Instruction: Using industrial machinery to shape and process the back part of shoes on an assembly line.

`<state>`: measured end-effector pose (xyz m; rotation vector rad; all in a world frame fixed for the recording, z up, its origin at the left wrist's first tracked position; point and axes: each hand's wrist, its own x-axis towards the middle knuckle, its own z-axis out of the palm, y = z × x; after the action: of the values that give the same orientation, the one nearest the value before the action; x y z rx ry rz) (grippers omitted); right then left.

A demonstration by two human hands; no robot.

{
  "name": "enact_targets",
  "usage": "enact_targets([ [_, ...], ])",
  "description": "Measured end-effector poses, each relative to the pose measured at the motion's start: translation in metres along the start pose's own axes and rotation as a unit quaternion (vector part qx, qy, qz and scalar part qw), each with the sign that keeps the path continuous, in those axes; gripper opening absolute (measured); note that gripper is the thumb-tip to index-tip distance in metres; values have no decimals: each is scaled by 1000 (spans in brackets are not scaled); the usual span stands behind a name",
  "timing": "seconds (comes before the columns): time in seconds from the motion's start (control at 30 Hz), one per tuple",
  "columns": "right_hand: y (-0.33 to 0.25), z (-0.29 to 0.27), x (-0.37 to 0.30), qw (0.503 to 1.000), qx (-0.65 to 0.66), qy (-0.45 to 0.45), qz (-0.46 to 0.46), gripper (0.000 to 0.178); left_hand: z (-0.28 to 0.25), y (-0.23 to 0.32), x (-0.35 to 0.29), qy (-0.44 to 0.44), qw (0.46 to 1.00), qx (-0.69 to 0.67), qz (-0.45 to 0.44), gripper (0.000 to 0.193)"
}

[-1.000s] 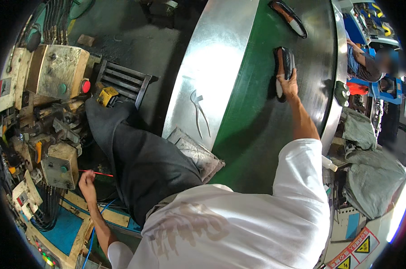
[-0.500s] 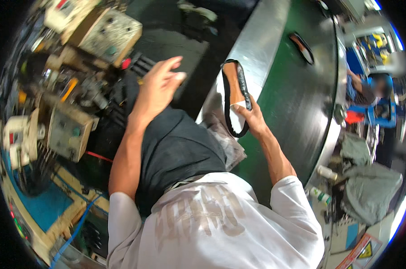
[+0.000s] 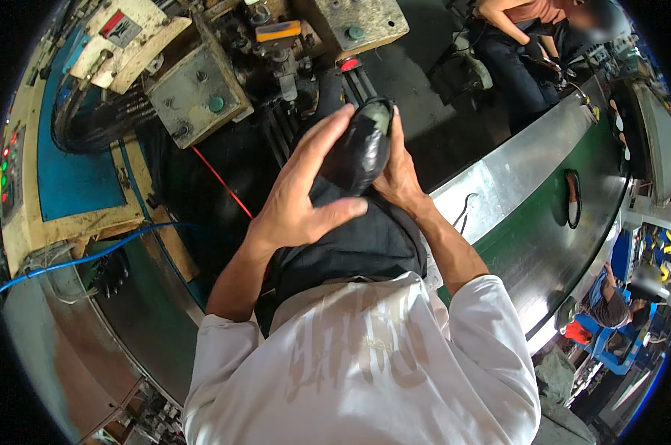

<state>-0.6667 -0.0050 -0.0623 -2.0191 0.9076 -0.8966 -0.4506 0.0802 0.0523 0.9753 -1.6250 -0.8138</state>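
Observation:
A glossy black shoe (image 3: 361, 159) is upright in front of me, its opening toward the far end with a pale lining showing. My right hand (image 3: 400, 176) grips it from the right, with the fingers partly hidden behind. On the other side is my left hand (image 3: 298, 193), its fingers stretched along the shoe and its thumb spread wide. I cannot tell whether those left fingertips press on the shoe or only hover beside it. Just beyond stands a machine with a red round button (image 3: 349, 64) and metal rods.
Control boxes (image 3: 202, 96) with green buttons flank the machine. A blue hose (image 3: 90, 256) runs along the left. At right, a green conveyor belt (image 3: 532, 215) with a metal edge (image 3: 513, 159) carries another shoe (image 3: 572, 199). Co-workers (image 3: 517, 52) sit at far right.
My view and body have turned left, toward the machine. The shoe has come off the belt side and now stands between both hands. My left hand has closed in on it.

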Motion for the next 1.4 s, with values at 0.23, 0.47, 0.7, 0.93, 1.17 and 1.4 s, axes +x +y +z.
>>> enact_targets([
  [0.23,16,31,-21,997,-5,-7,-72,116,20,-18,-6,33,997,68,-21,90],
  [0.47,16,35,-28,997,23,51,-45,115,29,-28,11,21,998,61,-3,62],
  [0.7,25,37,-35,997,18,74,-18,116,39,-31,24,8,998,50,22,57],
  [0.93,-10,-32,17,977,119,-102,147,119,-4,-47,74,3,975,-194,-106,96],
  [1.17,-64,-16,-35,983,-137,-50,114,108,16,-130,63,132,894,-133,-406,56],
  [1.4,-33,-1,-48,954,-279,-100,34,76,7,-177,52,119,956,214,-164,33],
])
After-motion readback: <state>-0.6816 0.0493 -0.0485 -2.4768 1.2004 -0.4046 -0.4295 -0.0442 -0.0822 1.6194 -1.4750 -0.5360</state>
